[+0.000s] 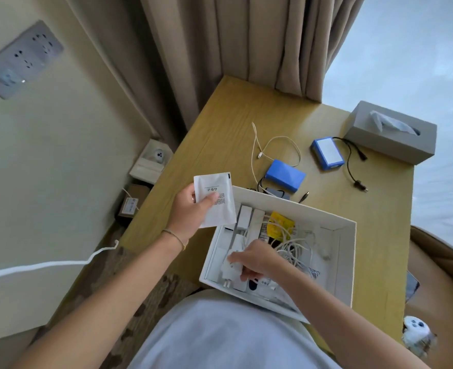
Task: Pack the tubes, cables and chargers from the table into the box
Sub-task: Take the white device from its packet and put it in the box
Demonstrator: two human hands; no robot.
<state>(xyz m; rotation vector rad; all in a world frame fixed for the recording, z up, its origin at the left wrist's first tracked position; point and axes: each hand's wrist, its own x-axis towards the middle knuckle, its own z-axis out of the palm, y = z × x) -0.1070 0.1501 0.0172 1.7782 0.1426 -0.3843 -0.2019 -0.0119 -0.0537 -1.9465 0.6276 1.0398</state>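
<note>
Head view: left hand (pixel 190 211) pinches a packet (pixel 214 199); right hand (pixel 257 259) grips a charger (pixel 230 270) inside the box (pixel 345 262).

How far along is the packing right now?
Partly done. The white box already holds tubes, a yellow packet and tangled white cables. In hand: the right hand grips a white charger inside the box, and the left hand holds a white pouch above its edge. Left on the table: two blue packs with black leads, and a white cable.
</note>
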